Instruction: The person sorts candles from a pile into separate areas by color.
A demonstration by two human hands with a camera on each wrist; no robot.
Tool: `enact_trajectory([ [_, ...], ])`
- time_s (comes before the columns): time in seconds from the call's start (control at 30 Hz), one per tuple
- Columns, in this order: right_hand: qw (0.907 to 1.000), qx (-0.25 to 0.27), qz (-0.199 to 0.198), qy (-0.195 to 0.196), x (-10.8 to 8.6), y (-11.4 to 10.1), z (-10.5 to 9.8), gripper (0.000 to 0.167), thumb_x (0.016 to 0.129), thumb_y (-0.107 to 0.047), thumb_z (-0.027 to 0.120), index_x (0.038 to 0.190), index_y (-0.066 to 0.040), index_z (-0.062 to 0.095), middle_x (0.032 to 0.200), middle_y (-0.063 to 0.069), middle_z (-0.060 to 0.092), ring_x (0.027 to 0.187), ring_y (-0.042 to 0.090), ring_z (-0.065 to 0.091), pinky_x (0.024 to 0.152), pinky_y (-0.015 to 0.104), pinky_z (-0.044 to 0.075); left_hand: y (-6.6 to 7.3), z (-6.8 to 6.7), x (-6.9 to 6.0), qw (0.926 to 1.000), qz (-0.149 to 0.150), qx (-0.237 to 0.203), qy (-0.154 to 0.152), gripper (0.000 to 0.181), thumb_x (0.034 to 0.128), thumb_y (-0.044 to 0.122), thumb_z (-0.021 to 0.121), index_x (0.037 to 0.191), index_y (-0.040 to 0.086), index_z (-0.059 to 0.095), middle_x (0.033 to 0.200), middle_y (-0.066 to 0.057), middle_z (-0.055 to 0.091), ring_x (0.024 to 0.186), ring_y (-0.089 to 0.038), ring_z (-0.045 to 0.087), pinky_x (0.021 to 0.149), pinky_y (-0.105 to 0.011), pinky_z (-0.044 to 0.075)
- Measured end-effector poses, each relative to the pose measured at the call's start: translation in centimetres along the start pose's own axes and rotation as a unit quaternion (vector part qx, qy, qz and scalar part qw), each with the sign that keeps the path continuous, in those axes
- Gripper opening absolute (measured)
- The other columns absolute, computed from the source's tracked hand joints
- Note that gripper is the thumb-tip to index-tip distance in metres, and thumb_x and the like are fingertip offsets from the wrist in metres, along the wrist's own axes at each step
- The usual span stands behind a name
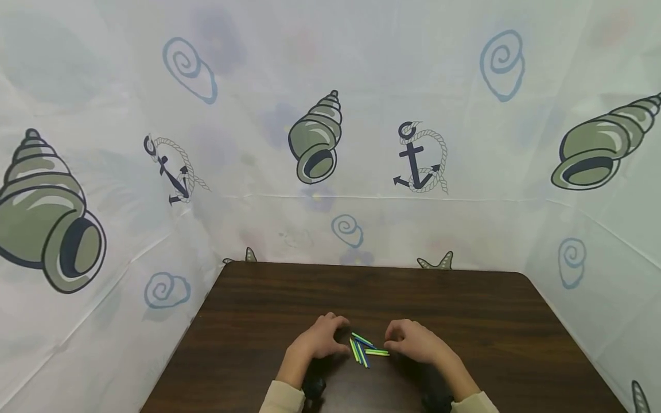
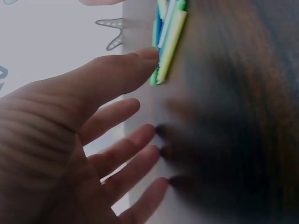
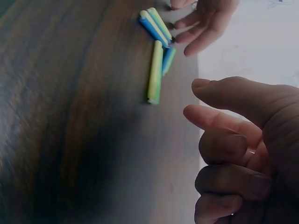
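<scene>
L hand (image 1: 317,339): fingers spread & loosely bent, nothing held; thumb tip right by the sticks, contact can't be confirmed.

Left sticks (image 1: 354,351): blue & yellow-green, flat on table (image 1: 268,292), in a steep slant betw. the hands. Upper sticks (image 1: 362,339): green w/ blue alongside, slanting down to the right. Right sticks (image 3: 154,72): yellow & green side by side, approx. crosswise to wearer, outer ends nearest R hand. Exact count n/a; some overlap.

Handling (est.): v. light, stiff, prob. smooth & apt to roll or slide; thin, so may snap if bent. Best hold: thumb & index pinch at mid-length, one at a time; outer ends of right sticks the easiest access.

R hand (image 1: 413,342): thumb & index apart w/ small gap, other fingers curled in, nothing held; just beside right sticks.
</scene>
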State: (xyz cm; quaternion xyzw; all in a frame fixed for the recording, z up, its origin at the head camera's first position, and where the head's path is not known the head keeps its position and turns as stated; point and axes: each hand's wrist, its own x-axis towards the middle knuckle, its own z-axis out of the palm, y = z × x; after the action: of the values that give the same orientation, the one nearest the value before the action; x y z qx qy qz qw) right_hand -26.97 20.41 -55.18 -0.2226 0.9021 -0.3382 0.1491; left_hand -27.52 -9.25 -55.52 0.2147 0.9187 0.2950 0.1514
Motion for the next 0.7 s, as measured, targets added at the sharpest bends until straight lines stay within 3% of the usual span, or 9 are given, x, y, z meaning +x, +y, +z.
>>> enact_trajectory([
  [0.27, 0.9989, 0.042, 0.000, -0.020, 0.5, 0.7, 1.5, 0.011, 0.103, -0.026, 0.074, 0.104, -0.015, 0.072, 0.068, -0.007, 0.056, 0.056, 0.006, 0.044, 0.054, 0.025, 0.039, 0.1, 0.7, 0.7, 0.9997, -0.016, 0.019, 0.004, 0.050, 0.0930, 0.031, 0.087, 0.138, 0.021, 0.069, 0.133, -0.003, 0.054, 0.123, -0.031, 0.051, 0.101, -0.058, 0.049],
  [0.7, 0.9984, 0.051, 0.021, -0.011, 0.7, 1.2, 2.4, 0.018, 0.099, -0.026, 0.079, 0.107, -0.014, 0.068, 0.061, -0.009, 0.045, 0.053, 0.006, 0.039, 0.051, 0.024, 0.033, -0.3, 0.8, 1.5, 0.9996, -0.015, 0.024, -0.002, 0.049, 0.0922, 0.030, 0.088, 0.137, 0.026, 0.068, 0.135, -0.002, 0.053, 0.127, -0.030, 0.049, 0.106, -0.059, 0.045],
])
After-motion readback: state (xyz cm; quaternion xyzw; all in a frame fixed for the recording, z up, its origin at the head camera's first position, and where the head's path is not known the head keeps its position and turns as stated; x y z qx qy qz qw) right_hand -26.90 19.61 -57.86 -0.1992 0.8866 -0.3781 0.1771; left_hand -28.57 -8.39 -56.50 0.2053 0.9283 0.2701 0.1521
